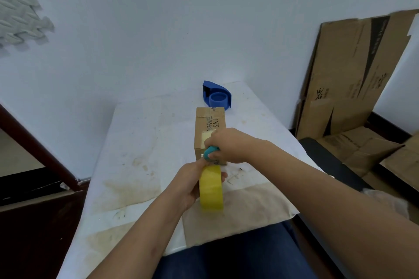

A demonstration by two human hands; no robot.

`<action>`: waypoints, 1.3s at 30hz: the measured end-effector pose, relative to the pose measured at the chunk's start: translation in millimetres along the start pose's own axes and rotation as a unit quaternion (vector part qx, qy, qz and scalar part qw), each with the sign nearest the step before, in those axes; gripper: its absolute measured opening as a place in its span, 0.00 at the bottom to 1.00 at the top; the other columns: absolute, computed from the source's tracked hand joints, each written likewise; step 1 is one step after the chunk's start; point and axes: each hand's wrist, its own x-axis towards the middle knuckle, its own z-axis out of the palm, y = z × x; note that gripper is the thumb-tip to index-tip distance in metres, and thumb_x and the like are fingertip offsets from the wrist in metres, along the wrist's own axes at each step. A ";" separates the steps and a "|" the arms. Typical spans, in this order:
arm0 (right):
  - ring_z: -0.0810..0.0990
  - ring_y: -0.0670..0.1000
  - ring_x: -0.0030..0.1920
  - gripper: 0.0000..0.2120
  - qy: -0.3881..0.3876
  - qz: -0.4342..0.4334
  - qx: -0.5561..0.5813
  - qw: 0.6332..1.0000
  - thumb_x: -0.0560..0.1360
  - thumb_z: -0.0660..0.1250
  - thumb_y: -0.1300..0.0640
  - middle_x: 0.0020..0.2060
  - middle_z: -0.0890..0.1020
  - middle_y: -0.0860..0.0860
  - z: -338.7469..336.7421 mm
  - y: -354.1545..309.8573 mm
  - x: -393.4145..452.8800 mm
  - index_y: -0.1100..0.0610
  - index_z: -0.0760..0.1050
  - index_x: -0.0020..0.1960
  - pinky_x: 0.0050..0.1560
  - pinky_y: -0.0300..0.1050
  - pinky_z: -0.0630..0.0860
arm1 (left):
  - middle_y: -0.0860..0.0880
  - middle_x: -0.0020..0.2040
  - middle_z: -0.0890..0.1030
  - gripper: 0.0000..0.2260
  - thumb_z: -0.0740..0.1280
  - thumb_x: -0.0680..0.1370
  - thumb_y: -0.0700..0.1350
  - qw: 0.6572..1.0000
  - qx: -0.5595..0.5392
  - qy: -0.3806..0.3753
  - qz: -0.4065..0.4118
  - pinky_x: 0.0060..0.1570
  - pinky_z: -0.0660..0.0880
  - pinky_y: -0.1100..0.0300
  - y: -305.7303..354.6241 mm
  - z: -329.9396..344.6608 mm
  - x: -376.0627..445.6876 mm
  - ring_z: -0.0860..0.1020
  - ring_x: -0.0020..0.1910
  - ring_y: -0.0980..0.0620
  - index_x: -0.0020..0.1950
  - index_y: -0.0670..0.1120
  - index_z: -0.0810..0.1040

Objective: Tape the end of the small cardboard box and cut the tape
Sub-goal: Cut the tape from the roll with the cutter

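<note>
A small brown cardboard box point(210, 133) lies on the table point(136, 142), about in the middle and nearer the right edge. It is long, with flat sides and black letters on top. A pale strip of tape point(206, 136) is stuck over its near end.

The left hand point(192, 184) is wrapped around a round roll of shiny yellow tape point(211, 188), held on its edge just in front of the box. The right hand point(226, 146) is closed around a small smooth teal cutter point(209, 152), pressed at the near end of the box, right above the roll.

The table has a white cover with brown stains. A blue plastic tape holder point(217, 95) sits by the far edge, just behind the box. Big flat sheets of cardboard point(344, 79) lean on the wall past the right edge.
</note>
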 end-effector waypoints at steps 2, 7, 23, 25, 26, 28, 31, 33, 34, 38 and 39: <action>0.70 0.49 0.46 0.14 -0.006 0.002 -0.013 1.000 0.78 0.63 0.50 0.52 0.79 0.54 -1.0 -1.0 0.6 0.55 0.77 0.60 0.45 0.44 0.68 | 0.34 0.50 0.85 0.09 0.66 0.78 0.43 1.000 0.001 0.001 -0.003 0.46 0.80 0.51 -0.2 -1.2 0.5 0.84 0.37 0.45 0.53 0.39 0.81; 0.71 0.50 0.47 0.13 -0.035 0.001 -0.044 0.998 0.78 0.63 0.54 0.52 0.78 0.54 -4.9 -3.7 2.0 0.56 0.76 0.61 0.46 0.44 0.69 | 0.34 0.50 0.84 0.11 0.65 0.78 0.41 1.000 -0.001 -0.006 -0.003 0.44 0.81 0.52 0.4 -3.3 1.1 0.84 0.38 0.45 0.57 0.38 0.80; 0.72 0.52 0.52 0.15 -0.014 0.001 0.063 0.998 0.78 0.64 0.49 0.52 0.79 0.53 -1.6 -2.3 5.1 0.55 0.77 0.60 0.48 0.44 0.68 | 0.36 0.49 0.85 0.13 0.63 0.81 0.45 0.999 0.015 -0.023 -0.026 0.43 0.81 0.51 0.0 -3.6 -2.7 0.84 0.37 0.45 0.63 0.41 0.74; 0.73 0.51 0.49 0.13 0.005 0.006 0.090 0.996 0.78 0.63 0.50 0.51 0.80 0.54 1.2 0.0 5.7 0.56 0.77 0.58 0.48 0.45 0.71 | 0.36 0.49 0.85 0.14 0.63 0.80 0.45 0.999 0.018 -0.030 -0.035 0.44 0.81 0.51 0.0 -4.3 -4.2 0.84 0.37 0.45 0.64 0.41 0.73; 0.74 0.51 0.48 0.13 0.018 0.016 0.103 0.994 0.78 0.63 0.50 0.50 0.80 0.55 2.8 0.7 5.5 0.57 0.77 0.56 0.47 0.45 0.72 | 0.36 0.50 0.85 0.14 0.63 0.80 0.45 0.998 0.022 -0.036 -0.038 0.44 0.81 0.51 0.8 -4.7 -5.7 0.84 0.37 0.46 0.64 0.41 0.74; 0.74 0.51 0.44 0.13 0.050 0.040 0.146 0.987 0.79 0.62 0.51 0.47 0.79 0.56 6.3 2.7 3.3 0.60 0.76 0.54 0.41 0.42 0.70 | 0.37 0.50 0.85 0.14 0.64 0.79 0.45 0.998 0.027 -0.051 -0.040 0.45 0.81 0.52 2.7 -6.9 -8.9 0.84 0.40 0.46 0.64 0.42 0.75; 0.74 0.49 0.41 0.14 0.106 0.074 0.264 0.956 0.79 0.61 0.49 0.44 0.77 0.51 12.5 9.4 -4.2 0.59 0.76 0.55 0.35 0.37 0.67 | 0.41 0.47 0.87 0.14 0.68 0.76 0.45 0.995 0.056 -0.067 -0.040 0.47 0.81 0.53 6.9 -12.5 -14.5 0.84 0.41 0.47 0.61 0.44 0.78; 0.76 0.46 0.40 0.11 0.166 0.103 0.390 0.900 0.80 0.61 0.48 0.40 0.79 0.48 19.8 17.1 -11.2 0.55 0.75 0.52 0.38 0.39 0.71 | 0.44 0.45 0.86 0.14 0.70 0.75 0.45 0.992 0.092 -0.078 -0.032 0.39 0.81 0.58 9.4 -18.6 -18.4 0.84 0.38 0.50 0.59 0.43 0.80; 0.78 0.47 0.41 0.11 0.198 0.115 0.450 0.863 0.80 0.61 0.49 0.38 0.81 0.48 23.6 20.1 -15.2 0.55 0.76 0.52 0.43 0.42 0.74 | 0.44 0.47 0.85 0.14 0.71 0.75 0.46 0.991 0.102 -0.084 -0.023 0.38 0.80 0.59 10.2 -22.5 -19.6 0.83 0.39 0.50 0.59 0.43 0.81; 0.83 0.51 0.46 0.12 0.271 0.131 0.638 0.708 0.81 0.59 0.57 0.37 0.83 0.56 37.9 24.7 -26.7 0.59 0.75 0.62 0.62 0.51 0.77 | 0.44 0.51 0.84 0.13 0.69 0.76 0.45 0.990 0.107 -0.089 0.015 0.41 0.80 0.59 13.7 -33.5 -20.5 0.82 0.42 0.50 0.59 0.42 0.81; 0.84 0.51 0.45 0.13 0.275 0.136 0.678 0.668 0.81 0.58 0.59 0.38 0.82 0.58 38.5 24.1 -29.2 0.60 0.74 0.63 0.61 0.50 0.78 | 0.44 0.51 0.84 0.13 0.69 0.76 0.44 0.990 0.105 -0.091 0.021 0.41 0.81 0.59 15.3 -33.8 -20.0 0.82 0.42 0.50 0.59 0.41 0.81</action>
